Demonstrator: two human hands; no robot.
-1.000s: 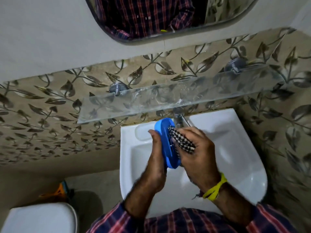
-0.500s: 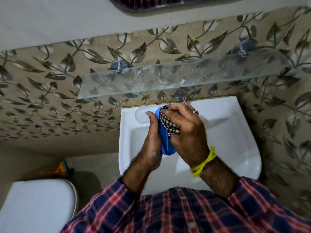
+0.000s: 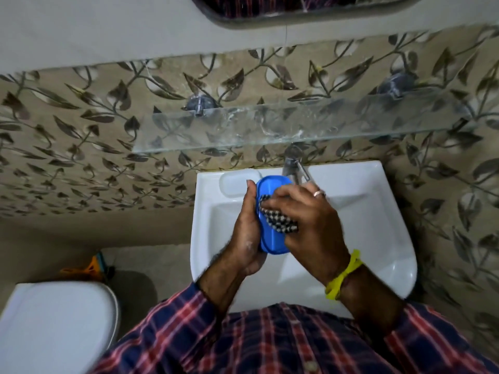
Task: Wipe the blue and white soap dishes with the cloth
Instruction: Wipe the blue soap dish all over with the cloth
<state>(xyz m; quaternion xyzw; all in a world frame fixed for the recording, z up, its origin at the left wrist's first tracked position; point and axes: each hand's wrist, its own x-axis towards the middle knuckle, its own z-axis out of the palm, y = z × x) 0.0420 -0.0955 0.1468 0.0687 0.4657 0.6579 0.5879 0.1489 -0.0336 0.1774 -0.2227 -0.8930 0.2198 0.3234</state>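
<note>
Presently, at lower left of the frame sits a white toilet lid (image 3: pixel 54 327). Toward centre, the left hand (image 3: pixel 247 233) has its grip closed around the blue soap dish (image 3: pixel 271 209), held on edge above the white washbasin (image 3: pixel 378 225). Against the dish's face, the right hand (image 3: pixel 310 222) presses a black-and-white checked cloth (image 3: pixel 280 222), grip clenched on it. Above, a glass shelf (image 3: pixel 297 125) spans the leaf-patterned tiles. A yellow band (image 3: pixel 343 276) circles the right wrist.
</note>
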